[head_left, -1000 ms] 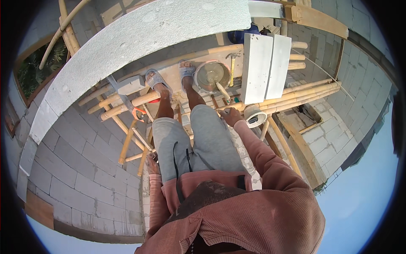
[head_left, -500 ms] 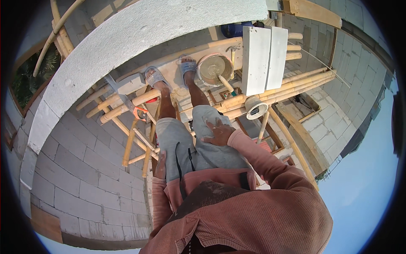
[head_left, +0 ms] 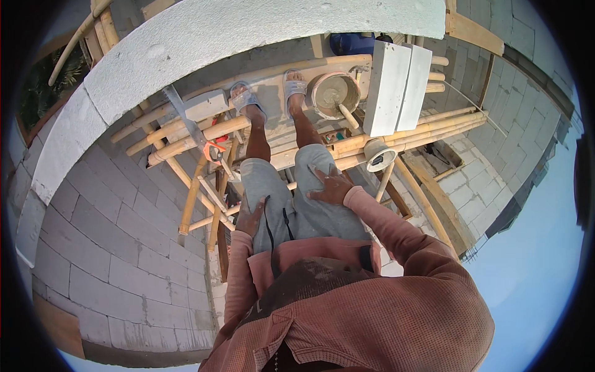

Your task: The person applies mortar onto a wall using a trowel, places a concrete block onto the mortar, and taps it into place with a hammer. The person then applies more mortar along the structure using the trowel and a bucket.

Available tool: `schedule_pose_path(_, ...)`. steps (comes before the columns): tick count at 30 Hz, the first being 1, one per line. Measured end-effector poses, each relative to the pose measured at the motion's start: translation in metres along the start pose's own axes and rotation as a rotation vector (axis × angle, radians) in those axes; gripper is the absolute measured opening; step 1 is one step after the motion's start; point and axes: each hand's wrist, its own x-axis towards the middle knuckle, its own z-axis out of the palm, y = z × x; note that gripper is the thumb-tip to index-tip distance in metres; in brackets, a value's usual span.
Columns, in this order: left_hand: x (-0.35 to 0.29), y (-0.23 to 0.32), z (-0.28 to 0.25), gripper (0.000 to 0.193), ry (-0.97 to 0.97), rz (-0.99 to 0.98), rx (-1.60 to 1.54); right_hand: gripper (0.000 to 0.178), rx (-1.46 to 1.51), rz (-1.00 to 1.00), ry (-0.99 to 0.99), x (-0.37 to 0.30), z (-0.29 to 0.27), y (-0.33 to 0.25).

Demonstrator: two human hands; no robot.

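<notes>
My left hand (head_left: 250, 217) rests against the outer side of my left thigh, its fingers lying flat on the grey shorts (head_left: 273, 186). On my right thigh lies my right hand (head_left: 331, 187), fingers spread, with nothing held. Beyond my knees my sandalled feet stand on a plank (head_left: 273, 127). A round bucket of wet mortar (head_left: 334, 93) sits just right of my feet, with a light-coloured handle (head_left: 348, 116) sticking out of it. To the left, a handsaw (head_left: 186, 115) with an orange grip leans by a white block (head_left: 207, 105).
Two long white blocks (head_left: 387, 90) stand right of the mortar, above a small pale bucket (head_left: 379, 155). A hammer (head_left: 359, 70) lies behind the mortar. Bamboo poles (head_left: 421, 131) frame the platform. A block wall's top course (head_left: 204, 40) curves across the far side.
The view has shifted, so my feet and the mortar bucket appear farther right and the saw shows more fully. Both hands stay on my thighs; more of the left hand's fingers shows.
</notes>
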Motion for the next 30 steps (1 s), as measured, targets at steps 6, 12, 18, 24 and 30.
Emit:
schedule_pose_path(6, 0.042, -0.127, 0.015, 0.062, 0.164, 0.082, -0.049, 0.110, 0.057, 0.094, 0.087, 0.010, -0.003, -0.017)
schedule_pose_path(12, 0.022, -0.172, 0.030, 0.032, 0.305, 0.151, 0.256, 0.118, 0.228, 0.133, 0.168, 0.028, -0.011, -0.017)
schedule_pose_path(18, -0.015, -0.189, 0.045, 0.050, 0.145, -0.079, 0.134, 0.106, 0.094, 0.077, 0.175, 0.027, -0.011, -0.043)
schedule_pose_path(24, -0.007, -0.128, 0.063, 0.044, 0.307, -0.206, -0.607, 0.065, -0.171, -0.234, 0.532, 0.023, -0.001, -0.013)
schedule_pose_path(30, -0.007, -0.104, 0.065, 0.047, 0.256, 0.140, -0.356, 0.039, 0.032, -0.280, 0.725, 0.026, -0.012, 0.005)
